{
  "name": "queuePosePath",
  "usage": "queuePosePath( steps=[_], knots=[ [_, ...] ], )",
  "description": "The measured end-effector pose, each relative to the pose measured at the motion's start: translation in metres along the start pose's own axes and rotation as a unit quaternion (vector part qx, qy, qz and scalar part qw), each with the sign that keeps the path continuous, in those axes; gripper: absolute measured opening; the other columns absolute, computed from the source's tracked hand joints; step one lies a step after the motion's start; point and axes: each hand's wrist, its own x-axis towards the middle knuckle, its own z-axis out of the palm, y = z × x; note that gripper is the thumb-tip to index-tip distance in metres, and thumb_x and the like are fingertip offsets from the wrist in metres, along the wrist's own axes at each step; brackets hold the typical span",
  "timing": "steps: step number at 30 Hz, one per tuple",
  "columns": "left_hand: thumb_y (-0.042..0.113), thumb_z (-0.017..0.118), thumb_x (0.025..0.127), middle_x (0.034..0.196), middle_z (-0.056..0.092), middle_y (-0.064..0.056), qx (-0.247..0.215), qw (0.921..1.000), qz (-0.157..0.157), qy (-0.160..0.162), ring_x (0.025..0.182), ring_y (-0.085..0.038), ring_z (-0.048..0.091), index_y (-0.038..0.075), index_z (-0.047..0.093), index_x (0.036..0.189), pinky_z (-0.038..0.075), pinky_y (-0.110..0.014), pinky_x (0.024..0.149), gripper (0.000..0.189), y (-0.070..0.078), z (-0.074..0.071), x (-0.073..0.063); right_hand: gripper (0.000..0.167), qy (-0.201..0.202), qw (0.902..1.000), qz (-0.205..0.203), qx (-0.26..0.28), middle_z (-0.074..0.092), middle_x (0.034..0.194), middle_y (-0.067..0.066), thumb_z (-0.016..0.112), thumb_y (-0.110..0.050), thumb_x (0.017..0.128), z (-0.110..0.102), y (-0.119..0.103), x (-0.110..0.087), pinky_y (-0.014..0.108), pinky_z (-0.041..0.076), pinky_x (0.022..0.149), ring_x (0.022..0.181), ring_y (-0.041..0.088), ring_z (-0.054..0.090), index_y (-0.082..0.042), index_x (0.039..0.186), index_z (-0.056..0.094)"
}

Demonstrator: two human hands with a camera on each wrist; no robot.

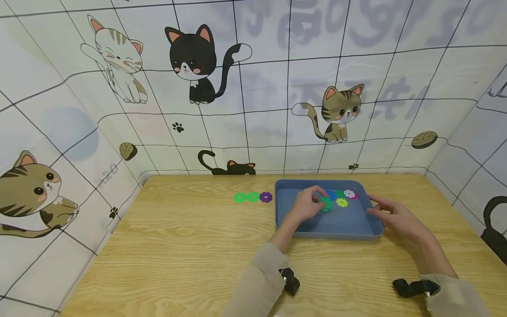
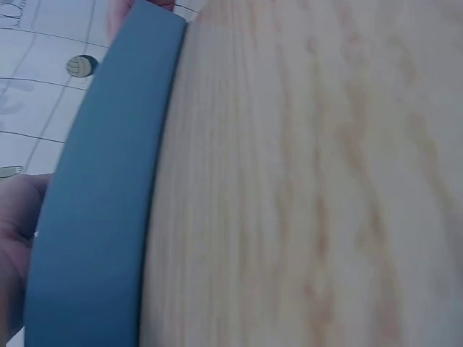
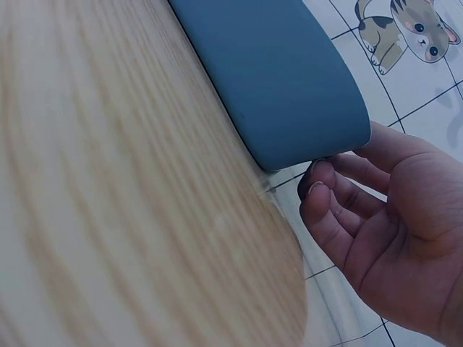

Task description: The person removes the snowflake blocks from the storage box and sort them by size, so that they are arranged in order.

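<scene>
A: Cat-print walls stood round the wooden table (image 1: 178, 246); we saw a blue tray (image 1: 336, 231) on its far right part.

B: Yep. Our left hand (image 1: 306, 204) was inside the tray, fingers curled on a green flower disc (image 1: 325, 204), w/ blue, yellow, white and pink discs just beside it.

A: Right hand (image 1: 396, 215) lay relaxed at the tray's right rim, gripping nothing.

B: Three joined discs (image 1: 252, 197), two green and one purple, lay left of the tray.
</scene>
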Motion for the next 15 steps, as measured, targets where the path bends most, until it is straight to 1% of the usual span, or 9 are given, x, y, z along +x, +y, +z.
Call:
queuePosePath(
  steps=[4, 8, 11, 15],
  knots=[
    [0.003, 0.068, 0.096, 0.086, 0.066, 0.002, -0.038, 0.9991, 0.021, 0.002, 0.064, -0.008, 0.064, 0.011, 0.069, 0.11, 0.052, -0.023, 0.06, 0.017, 0.005, -0.008, -0.007, 0.067, 0.002, 0.9999, 0.002, 0.012, 0.052, 0.094, 0.011, 0.06, -0.031, 0.104, 0.0, -0.001, 0.0, 0.03, 0.041, 0.058, 0.064, 0.017, 0.049, 0.003, 0.155, 0.032],
    [0.002, 0.067, 0.096, 0.087, 0.063, 0.002, -0.072, 0.9969, 0.031, 0.01, 0.067, -0.014, 0.067, 0.01, 0.069, 0.11, 0.054, -0.024, 0.06, 0.017, 0.01, -0.018, -0.014, 0.068, 0.005, 0.9999, 0.0, 0.014, 0.052, 0.093, 0.01, 0.06, -0.031, 0.103, 0.0, -0.003, -0.001, 0.03, 0.04, 0.057, 0.064, 0.018, 0.048, 0.004, 0.155, 0.032],
    [0.003, 0.066, 0.096, 0.089, 0.062, 0.002, -0.084, 0.9956, 0.037, 0.018, 0.072, -0.021, 0.069, 0.01, 0.069, 0.111, 0.055, -0.024, 0.061, 0.016, 0.011, -0.026, -0.019, 0.067, 0.004, 0.9999, -0.002, 0.01, 0.053, 0.092, 0.01, 0.06, -0.03, 0.103, 0.0, -0.004, -0.002, 0.03, 0.041, 0.057, 0.063, 0.018, 0.049, 0.004, 0.154, 0.033],
    [0.004, 0.066, 0.097, 0.093, 0.062, 0.0, -0.083, 0.995, 0.048, 0.03, 0.072, -0.02, 0.069, 0.009, 0.069, 0.113, 0.055, -0.025, 0.062, 0.017, 0.01, -0.037, -0.023, 0.067, 0.0, 1.0, 0.002, 0.003, 0.053, 0.094, 0.01, 0.059, -0.029, 0.104, 0.001, -0.005, -0.002, 0.03, 0.04, 0.058, 0.064, 0.018, 0.049, 0.003, 0.155, 0.031]
  ],
)
